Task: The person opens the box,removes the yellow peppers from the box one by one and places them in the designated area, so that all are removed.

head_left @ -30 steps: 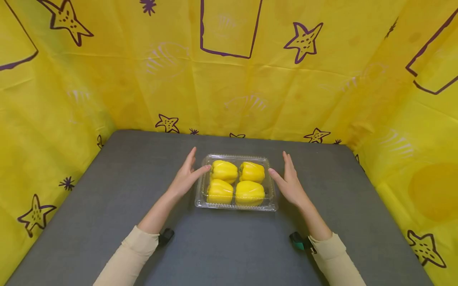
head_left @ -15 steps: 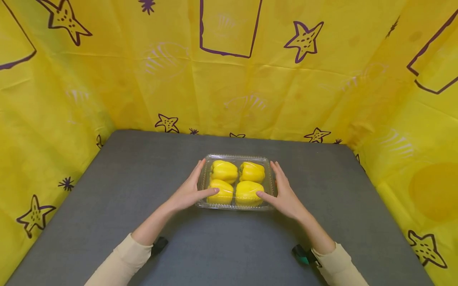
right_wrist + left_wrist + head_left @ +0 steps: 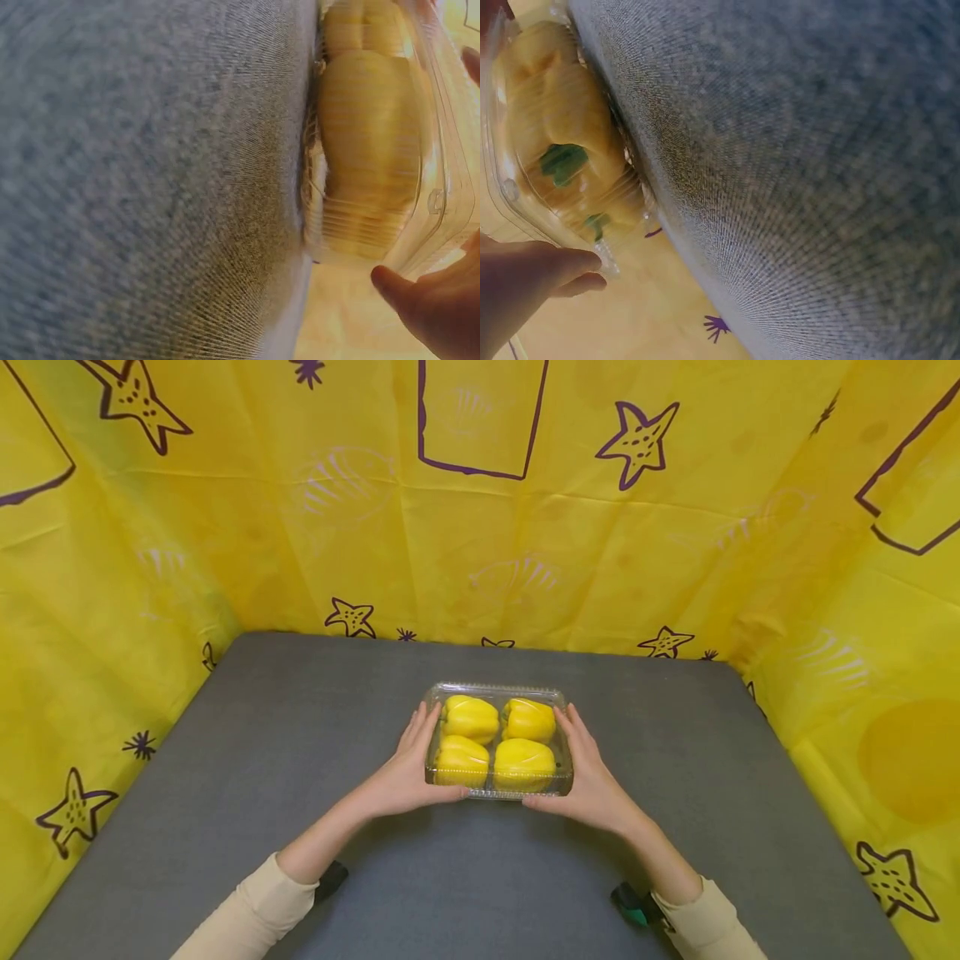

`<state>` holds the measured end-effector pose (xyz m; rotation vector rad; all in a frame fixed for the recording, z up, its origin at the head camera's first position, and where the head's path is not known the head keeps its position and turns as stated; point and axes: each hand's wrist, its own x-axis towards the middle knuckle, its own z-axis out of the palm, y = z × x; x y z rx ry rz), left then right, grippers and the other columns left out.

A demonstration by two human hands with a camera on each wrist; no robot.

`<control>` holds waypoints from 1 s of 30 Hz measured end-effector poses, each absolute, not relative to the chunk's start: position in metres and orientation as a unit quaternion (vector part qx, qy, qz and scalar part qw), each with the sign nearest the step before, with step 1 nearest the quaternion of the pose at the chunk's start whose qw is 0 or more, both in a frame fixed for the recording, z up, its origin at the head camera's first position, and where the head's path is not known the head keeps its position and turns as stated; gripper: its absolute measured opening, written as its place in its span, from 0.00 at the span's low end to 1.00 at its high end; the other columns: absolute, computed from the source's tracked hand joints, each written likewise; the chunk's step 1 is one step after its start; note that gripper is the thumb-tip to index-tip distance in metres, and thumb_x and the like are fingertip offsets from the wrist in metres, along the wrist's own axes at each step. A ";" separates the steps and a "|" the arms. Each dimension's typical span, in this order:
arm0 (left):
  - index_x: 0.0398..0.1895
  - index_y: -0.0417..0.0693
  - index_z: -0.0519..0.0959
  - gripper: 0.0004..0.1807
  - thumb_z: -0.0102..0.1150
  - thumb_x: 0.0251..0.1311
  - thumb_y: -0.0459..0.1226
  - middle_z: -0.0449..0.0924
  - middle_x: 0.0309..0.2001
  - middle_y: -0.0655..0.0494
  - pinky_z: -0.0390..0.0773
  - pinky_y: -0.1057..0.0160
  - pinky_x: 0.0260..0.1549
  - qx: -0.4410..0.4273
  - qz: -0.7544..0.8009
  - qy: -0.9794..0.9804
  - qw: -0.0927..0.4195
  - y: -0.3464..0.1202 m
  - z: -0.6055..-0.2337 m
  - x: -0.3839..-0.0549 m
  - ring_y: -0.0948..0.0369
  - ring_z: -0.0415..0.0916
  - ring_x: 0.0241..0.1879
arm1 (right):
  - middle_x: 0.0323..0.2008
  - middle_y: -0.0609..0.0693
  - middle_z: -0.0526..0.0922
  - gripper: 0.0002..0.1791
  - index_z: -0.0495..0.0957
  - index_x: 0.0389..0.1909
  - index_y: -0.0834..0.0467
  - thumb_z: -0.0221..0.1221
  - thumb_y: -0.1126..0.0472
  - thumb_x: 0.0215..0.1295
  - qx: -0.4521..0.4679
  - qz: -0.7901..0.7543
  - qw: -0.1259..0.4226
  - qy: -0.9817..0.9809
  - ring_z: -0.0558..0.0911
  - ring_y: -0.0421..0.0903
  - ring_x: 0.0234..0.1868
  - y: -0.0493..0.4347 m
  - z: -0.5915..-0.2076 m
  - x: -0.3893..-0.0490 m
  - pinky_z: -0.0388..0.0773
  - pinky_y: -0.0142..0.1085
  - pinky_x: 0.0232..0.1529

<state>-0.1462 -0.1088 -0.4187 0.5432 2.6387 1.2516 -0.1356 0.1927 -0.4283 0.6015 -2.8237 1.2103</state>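
A clear plastic clamshell container [image 3: 497,687] sits on the grey table, its lid down over several yellow bell peppers [image 3: 525,764]. My left hand [image 3: 405,775] grips its left side, fingers along the side wall and thumb at the front rim. On the right, my right hand [image 3: 592,783] holds it the same way, thumb low at the front corner. Green stems [image 3: 562,163] show through the plastic in the left wrist view. In the right wrist view, a thumb [image 3: 397,289] lies close against the container's lower edge. The container's underside is hidden.
The grey table [image 3: 480,885] reaches out on all sides of the container. Yellow cloth [image 3: 262,527] with starfish drawings hangs behind it and at both sides. A dark wrist device [image 3: 630,903] is strapped near the right cuff.
Both hands came in from beside the container to its sides. The thumbs first passed over the lid, then dropped to the front rim. The container has barely moved.
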 end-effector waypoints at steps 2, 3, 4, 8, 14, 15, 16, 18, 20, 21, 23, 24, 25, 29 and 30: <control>0.79 0.52 0.34 0.72 0.77 0.40 0.56 0.24 0.77 0.41 0.47 0.28 0.61 0.186 0.412 0.888 0.079 -0.108 -0.419 -0.146 0.43 0.26 0.75 | 0.78 0.50 0.32 0.71 0.41 0.78 0.47 0.76 0.36 0.37 0.197 0.382 0.007 -0.903 0.42 0.59 0.76 0.193 -0.430 -0.136 0.54 0.69 0.62; 0.79 0.52 0.34 0.73 0.77 0.39 0.57 0.24 0.77 0.41 0.48 0.28 0.61 0.190 0.409 0.889 0.076 -0.108 -0.420 -0.145 0.43 0.26 0.75 | 0.78 0.52 0.32 0.72 0.41 0.78 0.46 0.77 0.36 0.36 0.200 0.379 0.008 -0.903 0.43 0.60 0.76 0.193 -0.431 -0.136 0.55 0.68 0.62; 0.79 0.52 0.34 0.74 0.78 0.37 0.57 0.24 0.77 0.41 0.48 0.29 0.62 0.192 0.406 0.890 0.073 -0.108 -0.420 -0.145 0.43 0.26 0.75 | 0.78 0.54 0.32 0.72 0.41 0.78 0.46 0.77 0.36 0.36 0.201 0.377 0.007 -0.904 0.44 0.61 0.75 0.194 -0.431 -0.136 0.57 0.67 0.62; 0.79 0.52 0.34 0.75 0.80 0.35 0.55 0.24 0.77 0.41 0.50 0.31 0.62 0.201 0.387 0.898 0.063 -0.109 -0.421 -0.144 0.43 0.26 0.75 | 0.77 0.60 0.34 0.72 0.41 0.78 0.46 0.78 0.39 0.36 0.203 0.369 0.005 -0.907 0.49 0.63 0.74 0.194 -0.432 -0.136 0.61 0.64 0.62; 0.79 0.52 0.38 0.73 0.81 0.35 0.53 0.26 0.77 0.40 0.52 0.32 0.63 0.203 0.372 0.904 0.052 -0.109 -0.421 -0.143 0.44 0.29 0.75 | 0.77 0.60 0.35 0.69 0.44 0.78 0.47 0.79 0.45 0.39 0.202 0.366 0.004 -0.908 0.51 0.63 0.73 0.195 -0.434 -0.136 0.62 0.63 0.62; 0.79 0.52 0.38 0.73 0.81 0.35 0.53 0.27 0.77 0.40 0.53 0.32 0.63 0.202 0.372 0.905 0.051 -0.109 -0.421 -0.143 0.44 0.29 0.75 | 0.77 0.59 0.35 0.68 0.44 0.78 0.47 0.79 0.44 0.39 0.202 0.367 0.003 -0.908 0.51 0.63 0.74 0.196 -0.434 -0.136 0.61 0.63 0.62; 0.79 0.52 0.39 0.73 0.81 0.35 0.53 0.27 0.77 0.40 0.53 0.32 0.62 0.202 0.371 0.905 0.051 -0.109 -0.421 -0.143 0.44 0.29 0.75 | 0.77 0.59 0.35 0.68 0.45 0.78 0.47 0.78 0.44 0.39 0.203 0.368 0.003 -0.907 0.50 0.63 0.74 0.196 -0.434 -0.135 0.61 0.63 0.62; 0.79 0.51 0.40 0.72 0.81 0.36 0.53 0.27 0.77 0.39 0.53 0.31 0.62 0.203 0.368 0.906 0.049 -0.109 -0.421 -0.143 0.43 0.29 0.75 | 0.77 0.58 0.35 0.67 0.46 0.78 0.47 0.78 0.42 0.39 0.203 0.371 0.003 -0.906 0.50 0.62 0.74 0.196 -0.434 -0.135 0.61 0.64 0.62; 0.79 0.50 0.40 0.72 0.81 0.36 0.53 0.28 0.77 0.38 0.53 0.31 0.62 0.205 0.367 0.906 0.047 -0.109 -0.422 -0.144 0.43 0.30 0.75 | 0.77 0.58 0.36 0.67 0.46 0.78 0.47 0.77 0.40 0.39 0.204 0.374 0.004 -0.904 0.50 0.62 0.74 0.197 -0.435 -0.135 0.61 0.64 0.62; 0.79 0.49 0.41 0.72 0.81 0.36 0.54 0.28 0.77 0.38 0.53 0.31 0.62 0.206 0.367 0.906 0.046 -0.109 -0.422 -0.144 0.42 0.30 0.75 | 0.77 0.57 0.36 0.67 0.47 0.78 0.46 0.77 0.40 0.39 0.204 0.376 0.004 -0.904 0.50 0.62 0.74 0.197 -0.435 -0.135 0.61 0.64 0.62; 0.79 0.48 0.41 0.72 0.80 0.36 0.54 0.29 0.77 0.38 0.53 0.31 0.62 0.209 0.366 0.906 0.044 -0.110 -0.422 -0.144 0.42 0.31 0.75 | 0.78 0.57 0.36 0.67 0.47 0.78 0.47 0.77 0.38 0.39 0.205 0.379 0.005 -0.903 0.50 0.62 0.74 0.197 -0.435 -0.135 0.61 0.65 0.61; 0.79 0.48 0.41 0.71 0.80 0.36 0.54 0.29 0.77 0.37 0.53 0.31 0.62 0.209 0.367 0.905 0.044 -0.110 -0.422 -0.144 0.42 0.30 0.75 | 0.78 0.57 0.36 0.67 0.47 0.78 0.46 0.76 0.38 0.39 0.205 0.380 0.005 -0.902 0.50 0.62 0.74 0.197 -0.435 -0.135 0.61 0.65 0.61; 0.79 0.48 0.41 0.72 0.80 0.36 0.54 0.29 0.77 0.38 0.53 0.31 0.62 0.210 0.367 0.905 0.043 -0.110 -0.422 -0.144 0.42 0.31 0.75 | 0.78 0.57 0.36 0.67 0.47 0.78 0.46 0.76 0.38 0.39 0.205 0.381 0.005 -0.902 0.49 0.62 0.74 0.198 -0.435 -0.135 0.61 0.65 0.61; 0.79 0.49 0.41 0.72 0.81 0.36 0.54 0.28 0.77 0.38 0.53 0.33 0.63 0.209 0.370 0.904 0.045 -0.110 -0.421 -0.144 0.43 0.30 0.75 | 0.78 0.56 0.36 0.65 0.48 0.77 0.46 0.75 0.37 0.40 0.207 0.382 0.005 -0.901 0.50 0.61 0.74 0.198 -0.434 -0.136 0.61 0.65 0.61; 0.79 0.49 0.41 0.71 0.80 0.36 0.54 0.28 0.77 0.39 0.53 0.33 0.63 0.208 0.371 0.904 0.046 -0.110 -0.420 -0.144 0.44 0.30 0.75 | 0.78 0.57 0.36 0.65 0.49 0.77 0.46 0.76 0.37 0.40 0.207 0.383 0.007 -0.900 0.50 0.61 0.74 0.198 -0.434 -0.136 0.61 0.65 0.61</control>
